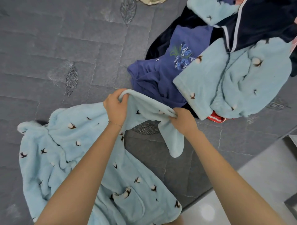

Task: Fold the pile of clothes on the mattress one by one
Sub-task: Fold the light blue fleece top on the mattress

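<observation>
1. the jacket (77, 152), pale blue fleece dotted with small cotton-boll prints, lies spread on the grey quilted mattress (56, 48) nearest the person, with its pocket (128, 202) face up at the near end.
2. two bare forearms reach out over the jacket.
3. the left hand (115, 109) is at the jacket's far edge, fingers curled tight round the sleeve (149, 102) and lifting it off the mattress; a thin bracelet (114, 123) sits on that wrist.
4. the right hand (183, 119), to the right of the jacket's body, grips the same sleeve further along with fingers closed on the fleece; the cuff (176, 149) hangs down below it.
5. the sleeve runs taut between the two hands, and bare mattress shows under it.
6. right of the jacket, past the mattress edge, is pale floor (265, 168).
7. beyond the jacket to the right is the pile (200, 77): a purple top (168, 69) with leaf embroidery closest to the jacket, another pale blue fleece piece (241, 83) lying over it, a red striped scrap (215, 118) poking out beneath, and a navy garment (265, 24) with pale piping farthest off.
8. far beyond the jacket, at the top edge, is a beige thing (151, 1); i cannot tell what it is.
</observation>
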